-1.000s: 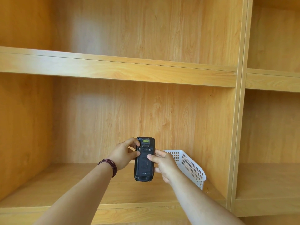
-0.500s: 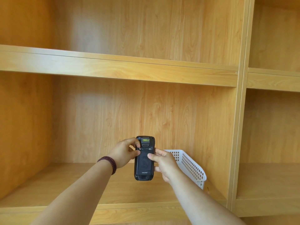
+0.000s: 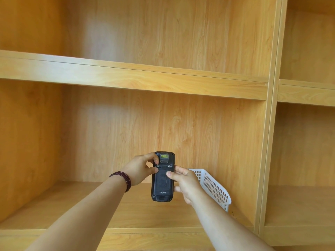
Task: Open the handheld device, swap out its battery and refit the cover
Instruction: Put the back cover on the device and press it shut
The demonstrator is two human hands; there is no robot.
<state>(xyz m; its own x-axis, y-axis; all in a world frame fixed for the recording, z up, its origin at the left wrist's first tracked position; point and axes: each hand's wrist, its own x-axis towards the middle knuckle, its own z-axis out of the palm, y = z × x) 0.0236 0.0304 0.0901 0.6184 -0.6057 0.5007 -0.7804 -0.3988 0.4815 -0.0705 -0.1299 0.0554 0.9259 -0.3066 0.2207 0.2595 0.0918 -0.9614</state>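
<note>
I hold a black handheld device [image 3: 162,183] upright in front of the shelf, its back cover facing me with the cover still on. My left hand [image 3: 138,169] grips its upper left edge, thumb and forefinger at the left screw near the top. My right hand [image 3: 184,182] holds the right edge, thumb pressed on the back cover. A small yellow-lit window shows at the device's top. No loose battery is visible.
A white plastic mesh basket [image 3: 213,187] stands on the wooden shelf [image 3: 145,214] behind my right hand, its contents hidden. A shelf board [image 3: 134,78] runs above. An upright divider [image 3: 268,142] separates further compartments on the right. A dark bead bracelet [image 3: 122,179] circles my left wrist.
Almost nothing moved. Both hands and the device rose very slightly, and the left fingers shifted a little at the top left of the cover.
</note>
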